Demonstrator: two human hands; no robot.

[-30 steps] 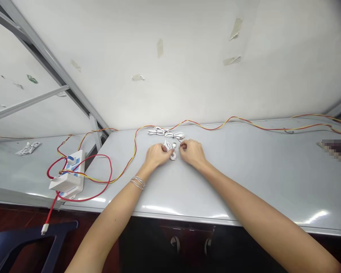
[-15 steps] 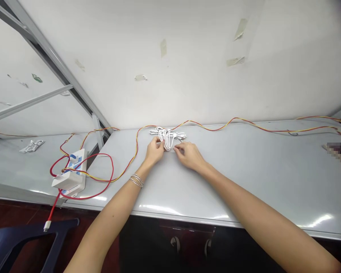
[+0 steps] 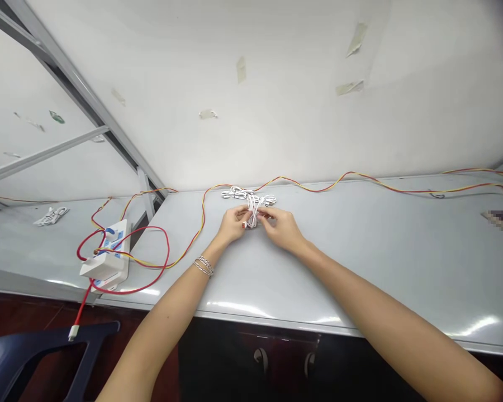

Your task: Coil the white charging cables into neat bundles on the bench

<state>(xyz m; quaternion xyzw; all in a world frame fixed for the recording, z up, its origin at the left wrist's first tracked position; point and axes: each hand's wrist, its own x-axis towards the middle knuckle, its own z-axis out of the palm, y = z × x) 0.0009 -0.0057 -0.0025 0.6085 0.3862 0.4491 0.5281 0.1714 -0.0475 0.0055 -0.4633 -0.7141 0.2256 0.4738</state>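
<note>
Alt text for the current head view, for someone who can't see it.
Left hand holds a coiled white cable at a grey table, right hand at its other side. Two more white coils lie behind, near the wall; a power strip sits to the left.

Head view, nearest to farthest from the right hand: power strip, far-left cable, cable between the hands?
1. Middle cable: at the right hand's fingertips.
2. Power strip: left side.
3. Far-left cable: left, past the strip.

Hands (image 3: 257,224) holding white cable bundle (image 3: 254,212), grey shelf (image 3: 360,245)
</note>
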